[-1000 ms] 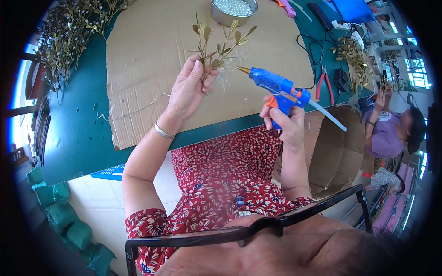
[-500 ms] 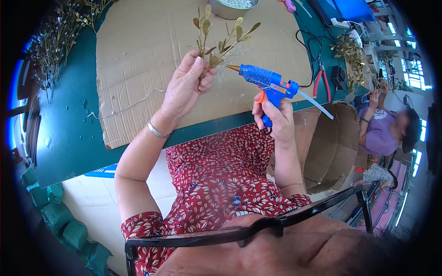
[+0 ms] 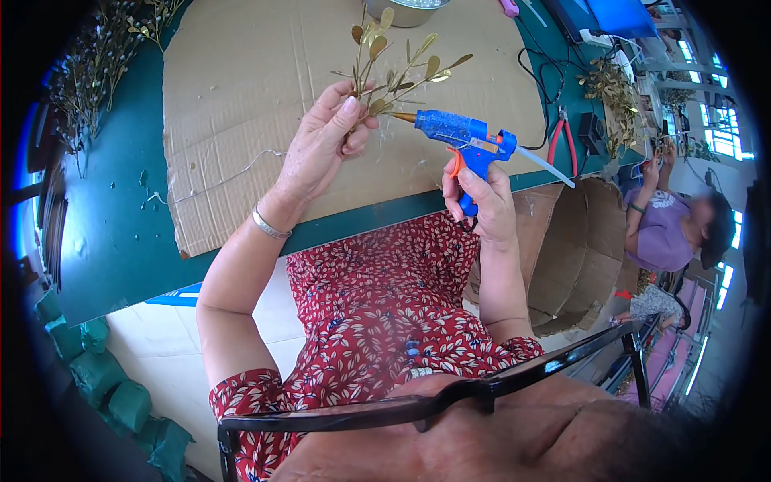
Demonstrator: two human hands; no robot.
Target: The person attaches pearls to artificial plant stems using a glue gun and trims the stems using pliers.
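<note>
My left hand (image 3: 325, 136) pinches the stems of a sprig of gold artificial leaves (image 3: 401, 76) above a cardboard sheet (image 3: 241, 104). In my right hand (image 3: 486, 197) is a blue hot glue gun (image 3: 454, 128) with an orange trigger, and a pale glue stick (image 3: 546, 166) sticks out of its back end. The nozzle points left, close beside the lower stems and my left fingertips. Whether it touches the stems I cannot tell. My left fingers hide the stem ends.
Dark leafy branches (image 3: 92, 72) lie on the green table (image 3: 104, 241) at far left. A metal bowl (image 3: 409, 12) stands at the back. Red-handled pliers (image 3: 562, 140), black cables and gold foliage (image 3: 610, 96) lie right. Below is an open cardboard box (image 3: 582, 249); another person (image 3: 671, 217) sits beyond.
The glue gun's nozzle has come closer to the stems, moving slightly left. The sprig has turned a little, and my left hand stays pinched on it.
</note>
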